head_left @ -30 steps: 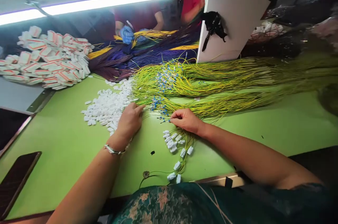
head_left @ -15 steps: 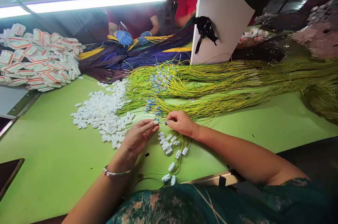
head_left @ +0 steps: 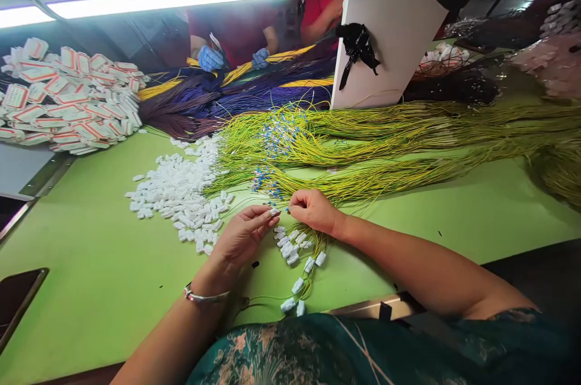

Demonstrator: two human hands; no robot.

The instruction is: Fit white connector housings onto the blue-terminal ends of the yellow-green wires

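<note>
My left hand point(head_left: 242, 236) pinches a small white plastic connector point(head_left: 274, 212) between thumb and fingertips. My right hand point(head_left: 313, 210) is closed in a pinch on the blue-tipped end of a yellow-green wire, right next to that connector. Below both hands lies a small bunch of wires with white connectors fitted point(head_left: 297, 252). A pile of loose white connectors point(head_left: 179, 191) lies to the left of my left hand. A big bundle of yellow-green wires point(head_left: 385, 143) with blue terminals point(head_left: 272, 182) stretches across the green table point(head_left: 91, 264) to the right.
A heap of white and red labelled packets point(head_left: 68, 94) lies at the far left. Purple and yellow wire bundles point(head_left: 236, 94) lie at the back, where another person's blue-gloved hands point(head_left: 211, 59) work. A white panel point(head_left: 390, 28) stands behind the wires. A dark phone point(head_left: 18, 297) lies at the left edge.
My left hand left the loose connector pile and came right with a connector to meet my right hand, which has stayed pinched on a wire end.
</note>
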